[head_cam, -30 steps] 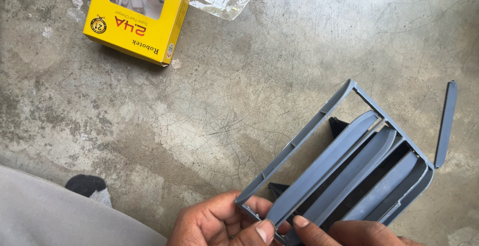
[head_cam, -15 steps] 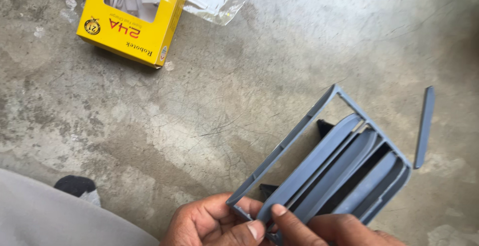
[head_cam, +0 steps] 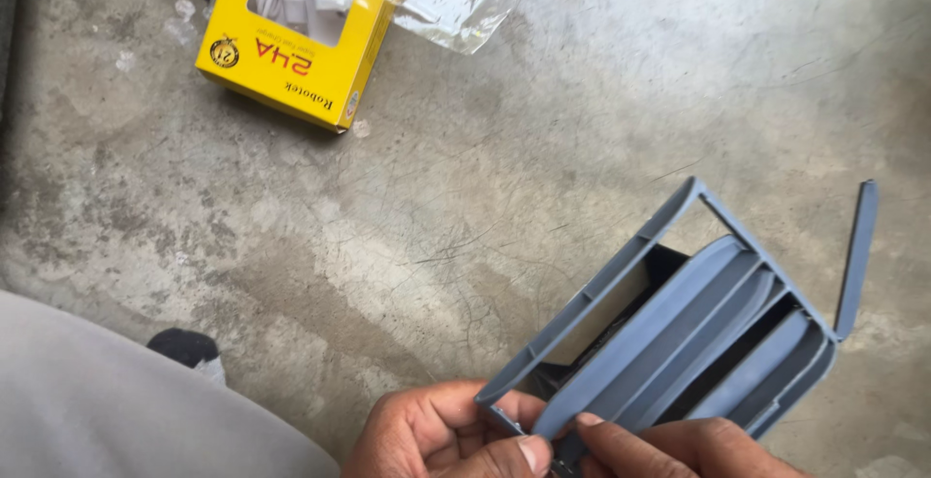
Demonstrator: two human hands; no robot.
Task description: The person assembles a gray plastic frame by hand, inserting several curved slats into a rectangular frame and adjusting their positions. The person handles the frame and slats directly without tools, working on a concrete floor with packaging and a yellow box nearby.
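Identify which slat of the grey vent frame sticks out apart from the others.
The thin slat at the frame's far right corner: it juts up free, while the rest lie stacked inside.

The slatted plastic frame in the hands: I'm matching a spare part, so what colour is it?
The slatted plastic frame is a plain blue-grey, shown in the head view.

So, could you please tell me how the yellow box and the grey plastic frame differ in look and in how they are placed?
The yellow box lies on the concrete floor, untouched; the grey plastic frame is held above the floor by the left hand and right hand. The box is bright cardboard with a cut-out window showing white cable; the frame is dull grey, open, with long slats. Both are roughly rectangular.
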